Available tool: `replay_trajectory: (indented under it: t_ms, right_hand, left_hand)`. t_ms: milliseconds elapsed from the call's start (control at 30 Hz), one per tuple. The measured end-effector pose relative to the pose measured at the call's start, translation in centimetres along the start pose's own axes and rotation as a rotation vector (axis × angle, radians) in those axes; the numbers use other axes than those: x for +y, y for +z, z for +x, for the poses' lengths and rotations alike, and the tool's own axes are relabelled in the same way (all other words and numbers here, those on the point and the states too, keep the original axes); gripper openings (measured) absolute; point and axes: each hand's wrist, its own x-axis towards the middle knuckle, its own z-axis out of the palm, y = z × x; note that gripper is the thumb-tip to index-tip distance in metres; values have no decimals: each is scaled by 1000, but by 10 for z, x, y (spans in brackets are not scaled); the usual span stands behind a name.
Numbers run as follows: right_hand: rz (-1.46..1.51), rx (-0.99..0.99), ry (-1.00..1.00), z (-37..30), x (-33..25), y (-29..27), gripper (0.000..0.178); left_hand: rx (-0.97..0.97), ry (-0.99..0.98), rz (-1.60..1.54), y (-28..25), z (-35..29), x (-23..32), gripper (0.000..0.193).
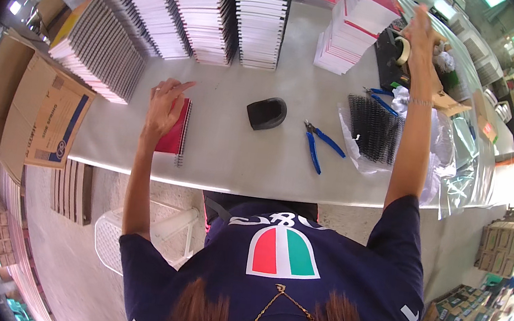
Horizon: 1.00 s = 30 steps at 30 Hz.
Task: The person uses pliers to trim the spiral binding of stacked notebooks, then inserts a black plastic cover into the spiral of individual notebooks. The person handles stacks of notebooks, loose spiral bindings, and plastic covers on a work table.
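Note:
Near the table's left front lies a red notebook (171, 133) with a wire spiral along its right edge; the spiral's end sticks out below the cover. My left hand (167, 104) rests over its upper part, fingers spread and partly bent. Far to the right, my right hand (419, 30) reaches past a stack of red-and-white booklets (351, 35), above a black box (388, 58) with a tape roll (402, 50). Its fingers are blurred. In mid-table are a black rounded block (267, 113) and blue-handled cutters (316, 145).
Tall stacks of spiral notebooks (260, 21) line the back left. Black binding spirals (371, 129) lie on plastic wrap at right, beside a second blue-handled tool (381, 100). An open cardboard box (53, 115) stands at the left edge; a white chair (161, 225) is below.

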Motion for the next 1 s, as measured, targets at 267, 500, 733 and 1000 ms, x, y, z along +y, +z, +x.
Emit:
replay_trajectory:
  t_ms: [267,500,733,1000]
  right_hand:
    - [-209,-283,140,65,42,-5,35]
    - [-187,54,-421,-80,-80,37,29]
    - [-492,-558,-587,-255,-110,28,33]
    - [-1443,229,-35,-252,16,-165,29]
  left_hand:
    - [217,-45,-368,-18,25,85,31]
    - [375,270,-182,-43,56,199,34]
    - [-96,246,270,-62,47,248,39]
    - [-238,108,124,-12,-2,185,34]
